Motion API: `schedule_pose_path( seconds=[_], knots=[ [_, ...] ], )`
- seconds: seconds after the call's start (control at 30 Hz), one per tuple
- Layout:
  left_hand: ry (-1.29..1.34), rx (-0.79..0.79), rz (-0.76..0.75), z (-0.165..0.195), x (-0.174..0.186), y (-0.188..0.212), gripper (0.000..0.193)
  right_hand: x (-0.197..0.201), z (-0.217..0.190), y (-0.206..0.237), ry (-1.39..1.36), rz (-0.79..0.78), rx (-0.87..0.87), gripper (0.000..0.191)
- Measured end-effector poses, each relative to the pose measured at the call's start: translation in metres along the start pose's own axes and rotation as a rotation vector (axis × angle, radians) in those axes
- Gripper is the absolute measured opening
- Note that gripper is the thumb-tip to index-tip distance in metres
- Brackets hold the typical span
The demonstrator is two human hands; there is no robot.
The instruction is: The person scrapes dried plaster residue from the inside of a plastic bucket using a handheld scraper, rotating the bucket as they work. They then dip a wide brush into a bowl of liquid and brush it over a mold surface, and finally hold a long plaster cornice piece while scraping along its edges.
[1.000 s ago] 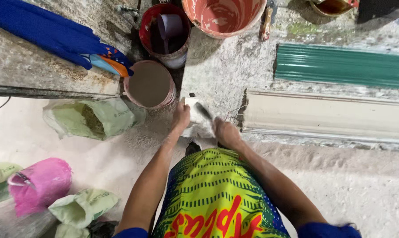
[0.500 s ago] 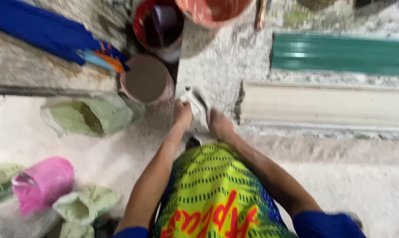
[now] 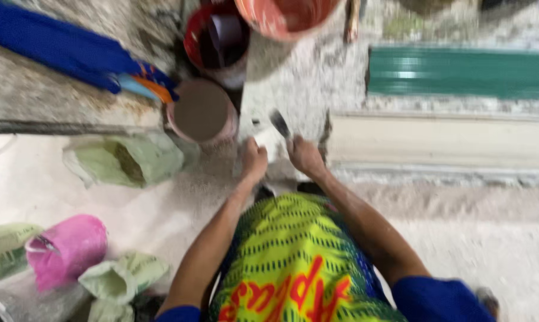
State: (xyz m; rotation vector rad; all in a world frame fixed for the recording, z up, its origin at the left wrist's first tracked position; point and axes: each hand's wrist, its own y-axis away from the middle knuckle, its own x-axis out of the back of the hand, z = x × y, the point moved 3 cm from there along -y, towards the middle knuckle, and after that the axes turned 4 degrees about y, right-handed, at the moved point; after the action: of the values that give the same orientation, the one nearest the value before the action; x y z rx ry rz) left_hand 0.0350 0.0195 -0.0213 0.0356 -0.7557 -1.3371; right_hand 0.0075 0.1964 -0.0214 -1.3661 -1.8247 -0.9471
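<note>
Floor: I see one pale, dusty ground (image 3: pixel 490 238) spreading under and behind both hands.
Ledge: one long cream slab (image 3: pixel 436 140), just to the right of the grip, lying flat.
Green sheet: one ribbed strip (image 3: pixel 460 71), beyond the ledge, well apart from the hands.
Blue cloth: one bundle (image 3: pixel 61 48), far to the left of the grip and above it.
Buckets: I count three beyond the hands. One orange bucket (image 3: pixel 287 15) farthest off; one red bucket (image 3: pixel 213 45) beside it; one pinkish bucket (image 3: pixel 201 113) nearest, just left of the grip, filled with brown matter.
Bags: about four pale green bags. The largest green bag (image 3: pixel 126 158) lies left of the grip; the others lie near my lower left, one counted loosely because of blur.
Pink container: one (image 3: pixel 67 247), on its side among the lower bags.
Left hand: one (image 3: pixel 254 161), curled against the white piece; I cannot tell how firmly the fingers close.
Right hand: one (image 3: pixel 305 156), wrapped round the handle of a dark-bladed tool (image 3: pixel 280 124).
White piece: one (image 3: pixel 269 140), between the two hands, touching both, low over the floor.
Handling: I judge the white piece stiff, light, perhaps brittle and dusty; best held by its edges, the tool by its handle.
</note>
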Motion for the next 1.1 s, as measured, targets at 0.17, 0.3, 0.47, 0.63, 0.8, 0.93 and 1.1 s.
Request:
schedule_pose_path(
  seconds=[0.17,0.3,0.47,0.63,0.8,0.93,1.1],
  knots=[
    [0.1,-0.418,0.066,0.008,0.001,0.01,0.039,0.009,0.012,-0.005,0.022,-0.159,-0.044,0.044],
    [-0.134,-0.72,0.178,0.0,-0.001,0.021,0.032,0.014,0.023,-0.003,-0.036,-0.368,-0.2,0.047],
    [-0.127,-0.484,0.028,-0.014,-0.003,0.018,0.035,0.016,0.025,0.001,-0.002,-0.211,-0.017,0.05],
    [-0.048,-0.33,-0.131,-0.02,0.002,0.015,0.029,-0.001,0.038,0.013,-0.236,-0.433,-0.287,0.039],
    [0.119,-0.547,-0.152,-0.022,0.015,0.017,0.029,0.007,0.05,0.013,-0.29,-0.338,-0.368,0.049],
    [0.419,-0.196,-0.343,-0.024,0.009,0.004,0.031,0.017,0.034,0.011,-0.829,-0.4,-0.462,0.055],
    [0.47,-0.139,-0.167,-0.005,0.009,-0.014,0.045,0.003,-0.002,0.011,-1.297,-0.4,-0.585,0.056]
  ],
)
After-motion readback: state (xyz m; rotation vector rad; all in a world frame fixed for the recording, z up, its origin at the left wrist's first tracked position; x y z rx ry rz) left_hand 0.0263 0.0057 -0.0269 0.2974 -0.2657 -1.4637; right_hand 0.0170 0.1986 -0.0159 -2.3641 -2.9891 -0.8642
